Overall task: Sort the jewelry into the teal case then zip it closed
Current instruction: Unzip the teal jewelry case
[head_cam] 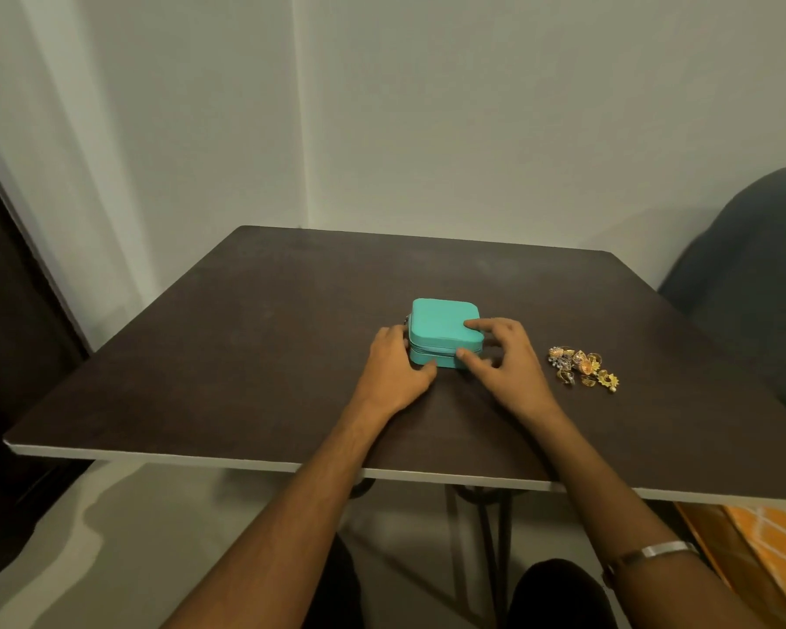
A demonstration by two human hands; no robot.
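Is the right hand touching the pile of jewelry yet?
Apart. The head view shows bare dark table between the right hand, which rests on the teal case, and the jewelry pile.

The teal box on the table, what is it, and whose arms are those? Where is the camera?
The camera sits on a person's head and looks down, so you see that person's own arms. The teal box is a small jewelry case, closed, resting on a dark table. The left hand touches its left side. The right hand touches its right side, with one of its fingers lying on the lid. Neither hand lifts it. To the right lies a little pile of gold jewelry, waiting to go inside.
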